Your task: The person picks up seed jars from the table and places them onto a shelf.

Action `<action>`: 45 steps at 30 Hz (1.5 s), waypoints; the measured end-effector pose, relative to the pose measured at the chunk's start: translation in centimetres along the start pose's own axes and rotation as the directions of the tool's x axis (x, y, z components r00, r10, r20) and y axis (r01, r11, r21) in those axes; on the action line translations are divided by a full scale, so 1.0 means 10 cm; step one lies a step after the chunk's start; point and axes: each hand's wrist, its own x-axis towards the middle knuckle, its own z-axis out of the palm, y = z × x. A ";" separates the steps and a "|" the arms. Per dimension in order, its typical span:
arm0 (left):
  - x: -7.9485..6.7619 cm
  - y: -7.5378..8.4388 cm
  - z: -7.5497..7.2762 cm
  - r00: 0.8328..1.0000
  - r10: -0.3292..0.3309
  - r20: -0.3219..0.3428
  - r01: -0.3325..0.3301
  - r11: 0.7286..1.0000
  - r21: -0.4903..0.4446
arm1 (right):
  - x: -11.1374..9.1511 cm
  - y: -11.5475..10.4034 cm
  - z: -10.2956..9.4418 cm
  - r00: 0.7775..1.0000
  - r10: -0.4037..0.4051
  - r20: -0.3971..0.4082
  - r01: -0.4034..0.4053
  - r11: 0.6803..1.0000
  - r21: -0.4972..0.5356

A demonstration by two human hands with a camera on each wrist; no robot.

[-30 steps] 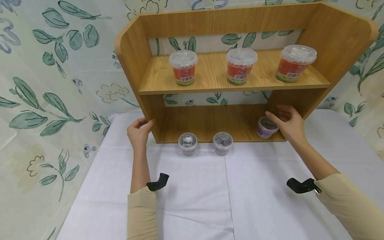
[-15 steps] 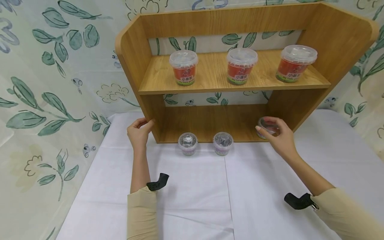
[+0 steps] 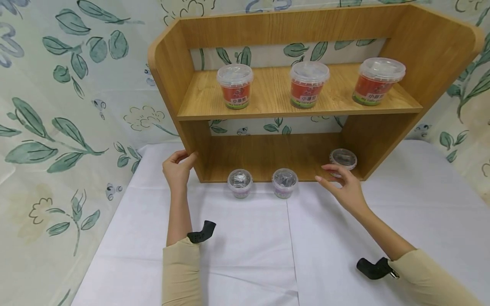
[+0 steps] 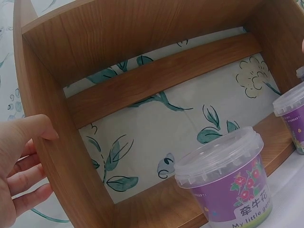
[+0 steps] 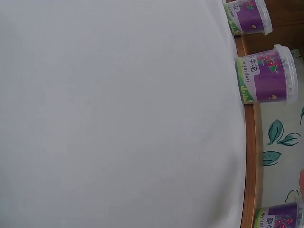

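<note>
My left hand (image 3: 178, 168) grips the left side panel of the wooden shelf (image 3: 298, 115); in the left wrist view the thumb lies over its front edge and the fingers outside. My right hand (image 3: 342, 189), fingers apart and holding nothing, is just in front of a purple-labelled lidded cup (image 3: 343, 157) that stands at the right of the lower shelf, partly hidden by the fingers. Two matching purple cups, one at left (image 3: 240, 183) and one in the middle (image 3: 285, 183), stand on the white cloth along the shelf's front edge.
Three larger red-labelled lidded cups, left (image 3: 235, 86), middle (image 3: 308, 84) and right (image 3: 377, 80), stand on the upper shelf. A white cloth (image 3: 245, 246) covers the table. Behind hangs a leaf-patterned backdrop (image 3: 95, 144).
My right hand first moved left from the right panel to the cup and touched its lid, then let go and drew left and nearer. The left hand has stayed put.
</note>
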 end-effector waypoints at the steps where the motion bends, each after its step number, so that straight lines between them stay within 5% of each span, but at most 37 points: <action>1: 0.00 0.00 0.00 1.000 -0.001 0.000 0.001 1.000 0.002 | 0.00 -0.05 0.02 1.000 0.007 0.002 -0.007 1.000 0.008; 8: 0.01 0.00 -0.01 1.000 0.002 0.000 -0.002 1.000 -0.007 | 0.04 -0.44 0.14 0.989 0.123 0.088 -0.110 0.984 -0.142; 21: 0.01 -0.01 -0.01 1.000 0.000 0.005 0.000 1.000 -0.011 | 0.23 -0.55 0.53 0.946 0.220 0.238 -0.177 0.966 -0.187; 45: 0.03 -0.02 0.00 1.000 -0.005 0.007 0.005 1.000 -0.016 | 0.19 -0.54 0.76 0.952 0.148 0.268 -0.085 0.969 -0.233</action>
